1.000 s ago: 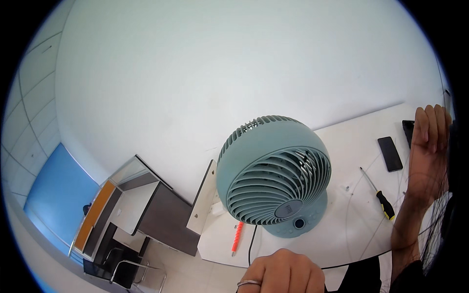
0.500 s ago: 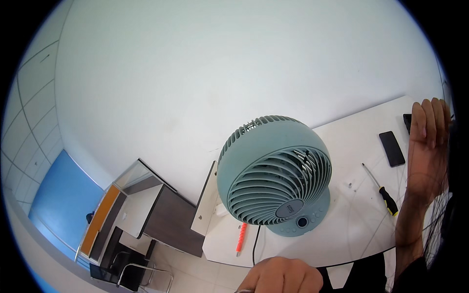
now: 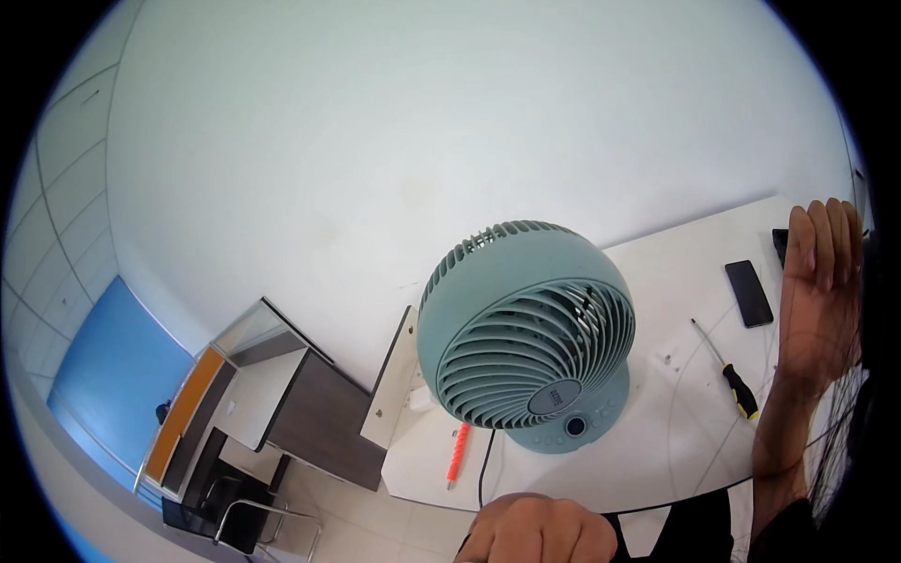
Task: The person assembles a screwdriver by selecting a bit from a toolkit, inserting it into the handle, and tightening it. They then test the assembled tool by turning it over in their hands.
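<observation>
A sage-green round desk fan [image 3: 526, 328] stands on the white table [image 3: 601, 474], its slatted grille tilted toward me and its control base below. In front of the fan, at the lower edge, is my left hand [image 3: 542, 533], closed with knuckles up. What its fingers hold, if anything, is hidden. My right hand [image 3: 820, 272] is raised at the far right, fingers bent over and pressed together. I cannot make out whether something is inside it. Neither hand touches the fan. A screwdriver [image 3: 727, 371] with a black and yellow handle lies left of my right forearm.
A black phone [image 3: 748, 294] lies on the table, with a dark object [image 3: 780, 246] behind it. An orange-red pen-like tool [image 3: 457, 457] and a black cord [image 3: 485, 469] are left of the fan base. A desk [image 3: 310, 413] and chair [image 3: 246, 511] stand at the left.
The view has shifted slightly, so table and furniture sit a little further left. Both hands keep about the same pose, and the fan stays in place.
</observation>
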`<state>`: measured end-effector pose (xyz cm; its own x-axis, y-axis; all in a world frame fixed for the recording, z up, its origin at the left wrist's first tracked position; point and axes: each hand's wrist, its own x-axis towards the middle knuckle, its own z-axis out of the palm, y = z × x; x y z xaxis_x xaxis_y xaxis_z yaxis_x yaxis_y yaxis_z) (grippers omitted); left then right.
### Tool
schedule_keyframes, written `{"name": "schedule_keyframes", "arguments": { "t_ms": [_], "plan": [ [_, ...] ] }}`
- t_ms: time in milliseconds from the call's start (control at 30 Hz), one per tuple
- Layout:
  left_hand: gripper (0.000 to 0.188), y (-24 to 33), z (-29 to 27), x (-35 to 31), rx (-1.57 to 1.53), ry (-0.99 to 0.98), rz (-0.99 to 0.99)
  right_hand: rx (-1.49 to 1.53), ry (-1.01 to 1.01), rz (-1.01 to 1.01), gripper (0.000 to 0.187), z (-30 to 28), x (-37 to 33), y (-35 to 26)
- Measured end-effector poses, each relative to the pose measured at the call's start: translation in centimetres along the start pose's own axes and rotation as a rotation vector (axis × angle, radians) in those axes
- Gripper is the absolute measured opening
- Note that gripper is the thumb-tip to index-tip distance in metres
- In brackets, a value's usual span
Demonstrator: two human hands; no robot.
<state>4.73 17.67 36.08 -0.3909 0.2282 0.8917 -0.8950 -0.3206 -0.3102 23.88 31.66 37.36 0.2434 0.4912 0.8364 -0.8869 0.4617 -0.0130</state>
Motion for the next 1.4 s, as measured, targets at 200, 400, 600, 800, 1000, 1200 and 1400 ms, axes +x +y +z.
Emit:
{"name": "schedule_keyframes", "arguments": {
  "t_ms": [200, 400, 600, 800, 1000, 1200, 1400],
  "plan": [
    [0.041, 0.3, -0.8, 0.0, 0.039, -0.101, 0.006, 0.023, 0.034, -0.013, 0.023, 0.4, -0.2, 0.4],
    [0.041, 0.8, -0.7, -0.2, 0.046, -0.101, -0.041, 0.056, 0.029, 0.014, 0.018, 0.2, -0.2, 0.4],
    [0.041, 1.0, -0.9, 0.2, 0.029, -0.153, -0.060, 0.022, 0.005, 0.020, 0.018, 0.5, -0.2, 0.2],
    [0.044, 1.5, -0.2, 0.0, 0.050, -0.065, -0.085, 0.015, -0.035, 0.054, 0.021, 0.6, -0.2, 0.3],
    [0.045, 1.6, 0.5, 0.3, 0.038, 0.001, -0.067, 0.011, -0.010, 0.077, 0.023, 1.8, -0.5, 0.8],
    [0.044, 1.8, 0.0, 0.4, -0.005, -0.076, -0.069, -0.060, -0.010, 0.121, 0.025, 2.5, -0.8, 1.6],
    [0.043, 1.9, 0.3, 0.7, -0.045, -0.084, -0.088, -0.198, -0.105, 0.170, 0.027, 4.5, -1.0, 1.9]
  ]
}}
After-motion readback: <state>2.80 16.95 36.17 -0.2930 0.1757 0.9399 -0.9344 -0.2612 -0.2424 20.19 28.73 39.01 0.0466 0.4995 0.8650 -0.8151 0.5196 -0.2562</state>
